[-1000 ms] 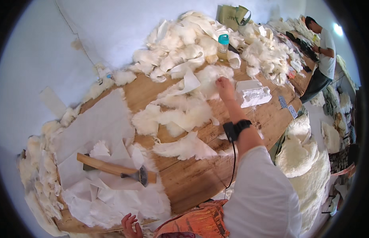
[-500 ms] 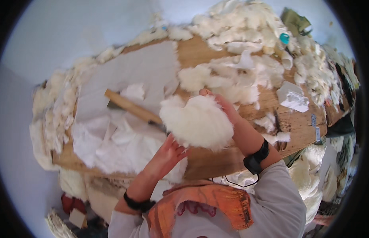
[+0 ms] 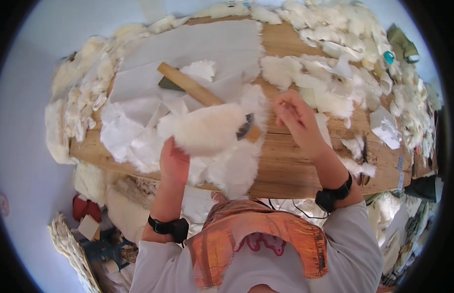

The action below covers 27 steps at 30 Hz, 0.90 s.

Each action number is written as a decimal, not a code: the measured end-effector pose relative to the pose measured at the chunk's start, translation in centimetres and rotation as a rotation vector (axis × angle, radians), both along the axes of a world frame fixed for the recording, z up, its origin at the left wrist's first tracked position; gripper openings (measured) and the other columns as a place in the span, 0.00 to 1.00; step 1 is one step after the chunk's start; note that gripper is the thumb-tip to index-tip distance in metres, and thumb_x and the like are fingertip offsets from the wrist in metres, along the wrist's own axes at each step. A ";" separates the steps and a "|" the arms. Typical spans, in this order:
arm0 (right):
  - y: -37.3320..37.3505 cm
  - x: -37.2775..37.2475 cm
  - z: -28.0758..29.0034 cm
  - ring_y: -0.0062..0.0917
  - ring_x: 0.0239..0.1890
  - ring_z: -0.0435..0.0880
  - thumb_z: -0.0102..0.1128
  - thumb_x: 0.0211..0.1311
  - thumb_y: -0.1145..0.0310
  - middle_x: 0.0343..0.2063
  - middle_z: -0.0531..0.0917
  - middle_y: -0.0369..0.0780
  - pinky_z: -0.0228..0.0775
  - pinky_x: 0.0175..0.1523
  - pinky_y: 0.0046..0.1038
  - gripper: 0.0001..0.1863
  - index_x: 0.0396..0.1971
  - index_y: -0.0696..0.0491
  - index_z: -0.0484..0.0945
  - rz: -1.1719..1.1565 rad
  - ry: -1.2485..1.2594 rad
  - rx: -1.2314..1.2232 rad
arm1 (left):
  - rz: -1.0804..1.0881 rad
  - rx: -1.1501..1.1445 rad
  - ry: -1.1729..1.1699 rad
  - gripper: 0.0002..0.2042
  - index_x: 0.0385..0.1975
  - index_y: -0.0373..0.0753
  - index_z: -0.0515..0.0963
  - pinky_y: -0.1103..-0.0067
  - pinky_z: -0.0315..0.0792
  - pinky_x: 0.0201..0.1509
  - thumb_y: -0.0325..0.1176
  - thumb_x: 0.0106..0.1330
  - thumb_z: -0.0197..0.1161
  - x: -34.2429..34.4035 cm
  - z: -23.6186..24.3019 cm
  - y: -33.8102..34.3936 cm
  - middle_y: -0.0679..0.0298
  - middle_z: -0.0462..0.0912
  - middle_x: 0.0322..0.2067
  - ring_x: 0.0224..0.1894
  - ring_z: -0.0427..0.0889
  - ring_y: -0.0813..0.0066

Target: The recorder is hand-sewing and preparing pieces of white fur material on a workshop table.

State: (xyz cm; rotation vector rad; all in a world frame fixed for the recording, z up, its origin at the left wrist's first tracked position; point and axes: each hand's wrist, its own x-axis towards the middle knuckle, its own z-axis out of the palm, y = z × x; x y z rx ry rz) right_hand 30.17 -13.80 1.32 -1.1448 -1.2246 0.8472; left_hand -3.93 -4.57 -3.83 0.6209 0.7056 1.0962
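Note:
My left hand [image 3: 174, 158] grips a piece of white fur [image 3: 205, 129] by its near left edge, above the table. My right hand [image 3: 297, 117] is apart from it, over the wood, its fingers curled in; anything between them is too small to make out. A wooden bar [image 3: 190, 84] lies slantwise behind the fur, which hides part of it. At the fur's right end show a dark grey, curved part [image 3: 245, 127] and a wooden tip [image 3: 254, 134]; whether they belong to the bar I cannot tell. A dark green piece [image 3: 169, 84] sits beside the bar.
A pale sheet [image 3: 197, 41] and white fur pelts [image 3: 129, 132] cover the left of the wooden table [image 3: 285, 161]. More fur [image 3: 329, 85] lies at right, near a white crumpled packet [image 3: 385, 128]. Heaped fur [image 3: 329, 24] lines the back. A teal object [image 3: 389, 57] sits there.
My right hand has come off the fur and moved right. My left hand now grips the fur, which has shifted left and turned. The view has also shifted.

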 end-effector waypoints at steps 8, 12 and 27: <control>-1.1 -0.1 -3.3 0.10 0.29 0.72 0.55 0.76 0.72 0.29 0.76 0.29 0.65 0.35 0.16 0.04 0.46 0.53 0.75 -0.042 -0.024 -0.149 | -0.354 0.748 0.945 0.19 0.63 0.38 0.74 0.66 0.69 0.70 0.33 0.73 0.59 -4.1 3.3 -1.0 0.53 0.73 0.67 0.67 0.75 0.58; -0.8 -1.7 -4.1 0.10 0.29 0.72 0.55 0.75 0.73 0.31 0.76 0.29 0.65 0.35 0.17 0.04 0.46 0.53 0.76 -0.009 -0.066 -0.189 | -0.804 1.011 1.033 0.20 0.61 0.40 0.77 0.66 0.68 0.71 0.30 0.68 0.65 -1.6 1.7 -3.2 0.52 0.75 0.65 0.67 0.75 0.56; -2.0 -18.7 -1.8 0.47 0.40 0.83 0.64 0.65 0.69 0.38 0.82 0.47 0.75 0.44 0.42 0.11 0.46 0.53 0.78 0.386 -0.702 -0.391 | -0.481 1.641 1.281 0.10 0.35 0.47 0.78 0.56 0.50 0.81 0.41 0.60 0.68 -8.7 2.6 1.0 0.72 0.82 0.39 0.65 0.74 0.69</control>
